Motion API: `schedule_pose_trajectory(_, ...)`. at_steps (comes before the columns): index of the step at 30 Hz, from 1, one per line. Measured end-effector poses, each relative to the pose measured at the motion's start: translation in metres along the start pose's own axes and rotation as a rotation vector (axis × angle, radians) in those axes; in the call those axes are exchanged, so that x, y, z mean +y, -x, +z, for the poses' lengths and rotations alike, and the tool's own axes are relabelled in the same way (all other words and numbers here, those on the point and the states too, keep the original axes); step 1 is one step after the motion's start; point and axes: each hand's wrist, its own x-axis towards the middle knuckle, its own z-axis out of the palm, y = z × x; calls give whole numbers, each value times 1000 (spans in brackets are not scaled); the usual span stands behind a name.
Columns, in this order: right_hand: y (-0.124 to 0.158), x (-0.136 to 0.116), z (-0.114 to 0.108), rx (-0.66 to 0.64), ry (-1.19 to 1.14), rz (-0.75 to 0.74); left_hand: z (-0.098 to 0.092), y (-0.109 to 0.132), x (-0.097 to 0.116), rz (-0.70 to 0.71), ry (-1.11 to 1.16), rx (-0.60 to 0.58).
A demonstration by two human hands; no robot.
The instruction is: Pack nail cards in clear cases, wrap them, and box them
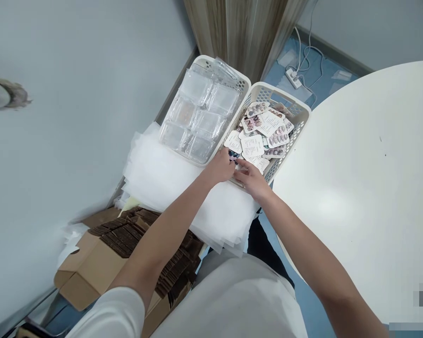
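My left hand [221, 166] is closed at the near end of the right basket [306, 109], its fingers pinching a card of dark blue-green press-on nails [234, 154]. At the other side of this card, my right hand [253, 180] has curled fingers gripping its edge; the fingertips partly cover it. More press-on nail cards [279, 137] lie in a loose heap beyond both hands, some nail side up. Others show printed text, such as the white card [253, 146] just past my fingers.
Left of it, a second basket [247, 84] holds several clear plastic boxes [196, 87]. White translucent sheets [155, 171] lie under my forearms. Folded brown cardboard [137, 230] fills a carton [91, 263]. A round white table [356, 155] stands right; a power strip [293, 78] lies on the floor.
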Motion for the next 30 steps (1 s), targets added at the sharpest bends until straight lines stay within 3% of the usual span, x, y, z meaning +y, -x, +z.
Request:
schedule_pose_trajectory(9,-14,12,4,72,-130,12,-3,0,0,-55,51,-35)
schedule_pose_trajectory(15,-7,10,-3,128,-47,20,-1,5,-2,12,51,50)
schedule_pose_trajectory(24,51,-10,-32,168,115,-136,15,24,10,56,259,106)
schedule_pose_trajectory(30,114,3,-72,220,114,-231,48,56,41,113,448,-30)
